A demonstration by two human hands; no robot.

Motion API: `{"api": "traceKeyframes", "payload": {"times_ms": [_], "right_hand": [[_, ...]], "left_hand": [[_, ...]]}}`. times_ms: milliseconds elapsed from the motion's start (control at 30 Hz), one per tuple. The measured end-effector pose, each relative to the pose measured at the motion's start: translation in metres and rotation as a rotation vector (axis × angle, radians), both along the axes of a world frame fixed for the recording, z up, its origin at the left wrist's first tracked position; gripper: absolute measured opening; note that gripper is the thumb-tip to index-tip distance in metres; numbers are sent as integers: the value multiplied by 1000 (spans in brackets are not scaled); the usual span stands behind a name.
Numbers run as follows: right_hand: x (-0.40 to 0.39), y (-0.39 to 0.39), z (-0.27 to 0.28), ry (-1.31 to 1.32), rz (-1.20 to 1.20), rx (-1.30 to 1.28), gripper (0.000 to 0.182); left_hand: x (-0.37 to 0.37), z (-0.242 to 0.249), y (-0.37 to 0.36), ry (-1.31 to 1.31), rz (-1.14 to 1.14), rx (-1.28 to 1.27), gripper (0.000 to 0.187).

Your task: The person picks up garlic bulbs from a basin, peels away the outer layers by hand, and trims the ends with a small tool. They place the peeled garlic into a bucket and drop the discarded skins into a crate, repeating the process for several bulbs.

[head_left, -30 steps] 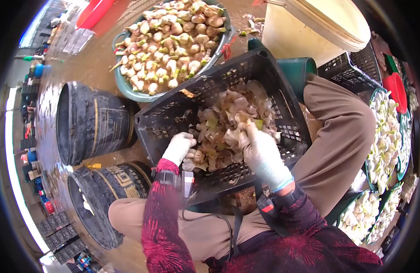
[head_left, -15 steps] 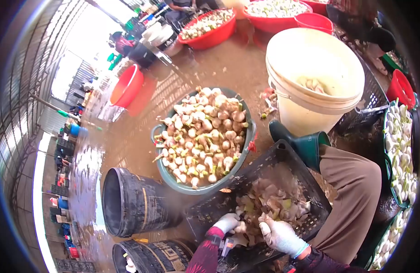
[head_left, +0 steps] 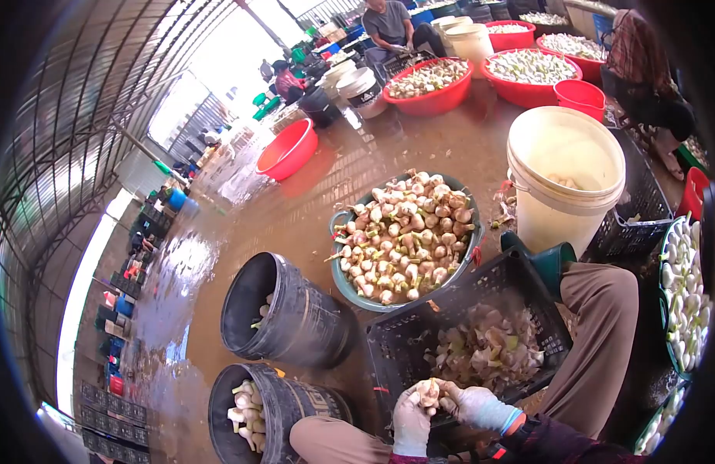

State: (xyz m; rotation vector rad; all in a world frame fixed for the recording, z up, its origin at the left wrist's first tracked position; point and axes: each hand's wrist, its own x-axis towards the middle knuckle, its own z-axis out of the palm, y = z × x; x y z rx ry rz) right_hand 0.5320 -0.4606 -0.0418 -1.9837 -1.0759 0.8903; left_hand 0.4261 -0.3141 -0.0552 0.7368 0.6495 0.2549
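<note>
Over the near edge of a black plastic crate [head_left: 388,352], my left hand [head_left: 412,425], in a pale glove, is closed around a garlic bulb [head_left: 429,393]. My right hand [head_left: 483,408], also gloved, has its fingers pinched against the right side of that bulb. Whether a small tool sits in the right fingers cannot be made out. Loose papery garlic skins [head_left: 493,348] lie in the crate just beyond both hands. Past the crate stands a green tub [head_left: 350,288] heaped with garlic bulbs [head_left: 412,232], stems cut short.
Two black buckets stand at left: one [head_left: 249,309] tilted with few bulbs, the nearer [head_left: 295,402] holding peeled white garlic. A large cream bucket [head_left: 559,205] stands beyond my boot [head_left: 551,263]. Red basins [head_left: 288,151] and seated people are farther back. White garlic fills tubs [head_left: 686,286] at right.
The view has tilted up and turned left. My hands, apart before, are now together at one garlic bulb. More of the near black bucket and its peeled garlic shows.
</note>
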Motion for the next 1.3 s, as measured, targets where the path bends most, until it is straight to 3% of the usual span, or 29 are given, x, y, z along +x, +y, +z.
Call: {"api": "traceKeyframes", "payload": {"times_ms": [100, 167, 233, 300, 333, 367, 400, 433, 500, 567, 633, 700, 733, 767, 833, 867, 900, 967, 1033, 1100, 1167, 1233, 1300], "right_hand": [[-6, 2, -4, -9, -18, 6, 49], [-10, -1, -9, -22, -68, 4, 45], [-10, -2, -6, -16, -129, 38, 39], [-11, 4, -28, -44, -211, 182, 35], [-10, 5, -23, 24, -237, 142, 35], [-12, 7, -41, 203, -316, 294, 35], [-4, 5, -33, 547, -221, 160, 35], [2, 3, -9, 700, -208, 136, 36], [-3, -1, -12, 196, -94, 98, 36], [-3, 5, 11, 110, -63, -125, 38], [-7, 7, -13, 118, -93, -80, 36], [-12, 12, -47, 179, -275, 256, 33], [0, 11, -18, 612, -297, 114, 30], [7, 9, -11, 872, -308, 17, 30], [20, 1, -13, 786, -212, 44, 31], [26, -2, -9, 475, -233, -45, 34], [26, -5, -13, 4, -200, -28, 37], [23, -7, -15, -241, -256, 181, 35], [18, 0, -21, -130, -137, 174, 32], [10, 5, -23, -151, -184, 199, 29], [9, 6, -21, -83, -184, 211, 28], [15, 6, -19, 54, -156, 119, 26], [21, 6, -31, 440, -266, 69, 28]], "left_hand": [[1, -2, -9, -9, 57, -36, 25], [7, 5, -17, 131, 135, 48, 28], [15, 7, -17, 149, 49, 94, 21], [20, 19, -22, 153, 124, 94, 14], [26, 20, -13, 120, 98, 93, 11], [19, 8, -15, 129, 61, 38, 11], [16, 7, -13, 92, 46, -25, 10], [13, 6, -11, 52, 32, -83, 9], [11, 8, -14, 133, 86, -10, 9], [12, 5, -21, 142, 203, 22, 14], [4, -4, -12, 149, 116, 27, 23], [0, -15, -11, 177, 182, 21, 32], [-2, -20, -8, 193, 173, 13, 32], [-5, -24, -4, 151, 143, -76, 33], [-7, -26, -1, 108, 109, -165, 34], [-6, -25, -2, 127, 119, -207, 34], [-5, -26, -3, 143, 131, -250, 34], [-4, -29, -2, 125, 62, -237, 36], [0, -21, -8, 116, -3, -220, 37], [10, -4, -18, 133, 70, -105, 46], [3, -17, -20, 141, 42, -5, 56], [3, -21, -23, 203, 19, 187, 56], [6, -17, -22, 153, -35, 162, 62]]}}
